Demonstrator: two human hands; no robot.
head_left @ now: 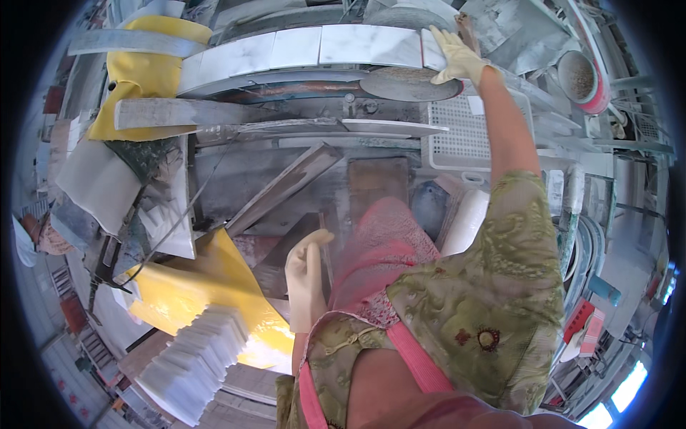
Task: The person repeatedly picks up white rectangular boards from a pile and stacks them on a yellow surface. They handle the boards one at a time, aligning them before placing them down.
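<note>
A row of white, grey-veined tiles [350, 46] lies end to end along a narrow ledge at the far side. At the right end of that row is my right hand [456, 58], in a cream rubber glove, its fingers spread flat over the last tile. Beneath the row a round grey disc [409, 84] partly shows. My left hand [306, 268], gloved too, hangs low near my pink apron [379, 247]. Its fingers are loosely bent and apart, with nothing visible in them.
Below my right arm sits a white perforated basket [457, 132]. A yellow sheet [153, 68] drapes at the far left. Nearer, a stack of thin white tiles [193, 365] stands beside another yellow sheet [214, 279]. One long board [282, 184] leans diagonally; a round pot [577, 76] is at right.
</note>
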